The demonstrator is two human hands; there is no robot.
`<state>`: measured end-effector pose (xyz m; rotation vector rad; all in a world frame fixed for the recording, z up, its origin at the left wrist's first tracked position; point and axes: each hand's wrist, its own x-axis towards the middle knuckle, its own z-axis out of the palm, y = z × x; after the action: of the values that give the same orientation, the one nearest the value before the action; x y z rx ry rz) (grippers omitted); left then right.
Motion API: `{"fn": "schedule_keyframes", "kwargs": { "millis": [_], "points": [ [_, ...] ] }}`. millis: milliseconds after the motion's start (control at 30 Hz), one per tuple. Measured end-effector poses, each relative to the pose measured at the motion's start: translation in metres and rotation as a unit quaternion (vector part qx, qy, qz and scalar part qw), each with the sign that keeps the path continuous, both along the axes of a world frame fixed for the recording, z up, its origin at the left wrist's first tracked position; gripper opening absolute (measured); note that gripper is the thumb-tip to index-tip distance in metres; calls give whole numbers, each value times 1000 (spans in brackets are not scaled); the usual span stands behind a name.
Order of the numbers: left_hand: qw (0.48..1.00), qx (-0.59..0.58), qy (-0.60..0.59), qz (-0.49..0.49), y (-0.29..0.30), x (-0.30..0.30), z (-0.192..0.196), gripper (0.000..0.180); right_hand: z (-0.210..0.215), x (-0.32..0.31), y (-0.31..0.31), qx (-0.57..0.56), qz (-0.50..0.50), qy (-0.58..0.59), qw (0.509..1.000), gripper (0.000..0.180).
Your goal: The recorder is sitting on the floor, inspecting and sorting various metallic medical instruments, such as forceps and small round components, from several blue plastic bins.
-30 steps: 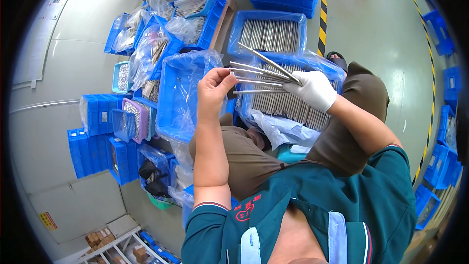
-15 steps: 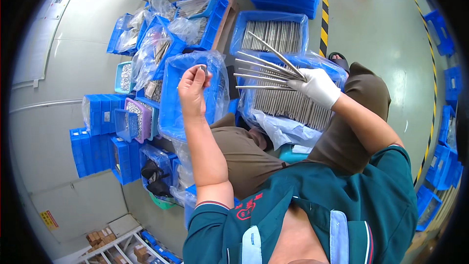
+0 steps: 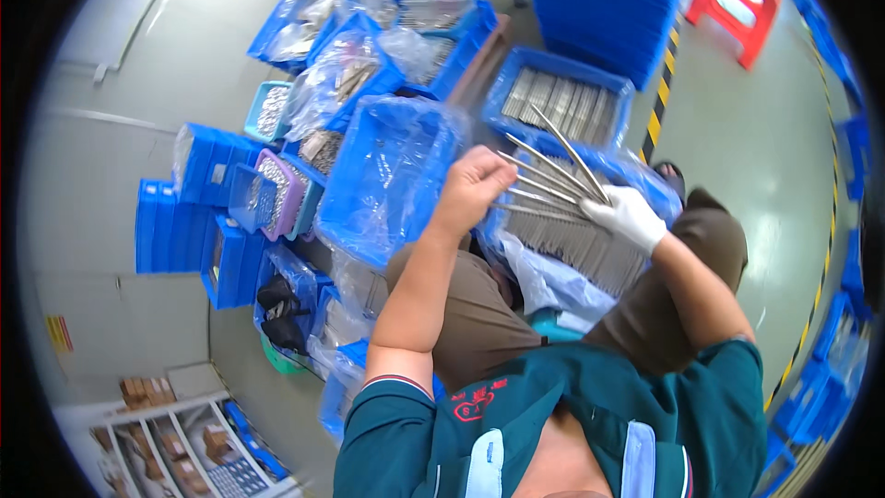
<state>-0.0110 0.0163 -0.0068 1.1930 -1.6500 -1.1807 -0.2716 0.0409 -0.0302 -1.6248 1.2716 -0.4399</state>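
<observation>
A blue bin (image 3: 658,186) (plastic-lined) holds metal rods (image 3: 573,245)

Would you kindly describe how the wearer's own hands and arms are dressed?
The left hand is bare, while the right hand wears a plain white glove. Both forearms are uncovered, below short dark-green sleeves; the left cuff has thin red and white edging.

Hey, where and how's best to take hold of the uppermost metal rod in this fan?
Probably pinch the uppermost metal rod by its free tip, coming from the upper left. It slants up and away from the other rods, leaving that tip clear, while the gloved right grip clasps them near the opposite ends.
</observation>
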Motion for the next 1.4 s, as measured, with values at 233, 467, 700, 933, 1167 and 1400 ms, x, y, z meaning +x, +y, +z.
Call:
{"fn": "schedule_keyframes", "kwargs": {
  "millis": [233,467,700,933,1167,1400],
  "points": [
    [940,139,85,298,-25,127,28,25,-9,-5,-1,237,-101,-185,948,23],
    [809,201,189,518,-64,264,-43,32,-18,12,-11,293,-151,-185,926,18],
    [741,48,139,655,-167,329,-117,30,-37,18,-25,345,-186,-146,908,15],
    [717,123,236,645,-288,360,-149,22,-44,20,-49,400,-258,-133,869,14],
    [730,196,341,559,-339,346,-142,42,-51,14,-52,418,-272,-133,857,18],
    [796,246,232,502,-259,291,-124,7,-47,13,-40,325,-233,-74,914,23]
  ]
}}
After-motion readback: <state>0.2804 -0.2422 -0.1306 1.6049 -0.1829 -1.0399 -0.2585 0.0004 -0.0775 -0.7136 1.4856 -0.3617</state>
